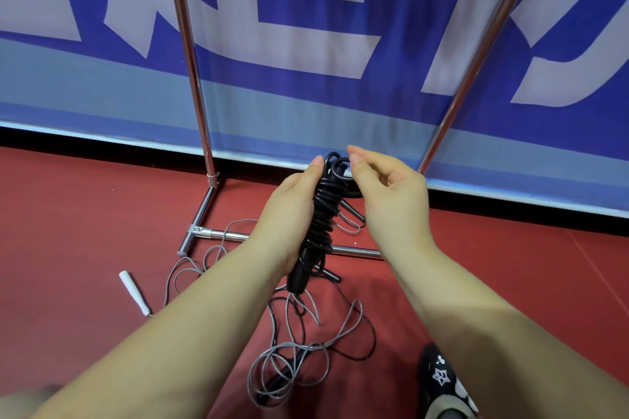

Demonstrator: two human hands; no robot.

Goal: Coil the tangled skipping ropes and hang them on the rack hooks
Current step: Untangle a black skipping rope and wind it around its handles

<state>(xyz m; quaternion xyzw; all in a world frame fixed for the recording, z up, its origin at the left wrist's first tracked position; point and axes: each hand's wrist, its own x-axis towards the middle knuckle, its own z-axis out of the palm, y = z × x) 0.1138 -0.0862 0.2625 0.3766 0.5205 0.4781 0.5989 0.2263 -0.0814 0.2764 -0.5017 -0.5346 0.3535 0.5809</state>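
Note:
A black skipping rope (318,224) is wound into a tight upright bundle around its handles. My left hand (292,204) grips the bundle along its left side. My right hand (384,190) pinches the loop at the bundle's top with thumb and forefinger. Below my hands, a tangle of grey and black ropes (299,350) lies on the red floor. A white handle (134,292) lies to the left. The metal rack (190,61) stands ahead; its hooks are out of view.
The rack's base bars (221,235) lie on the red floor under my hands, with a second upright pole (476,54) at the right. A blue and white banner (306,44) stands behind. My black shoe (442,378) is at the lower right.

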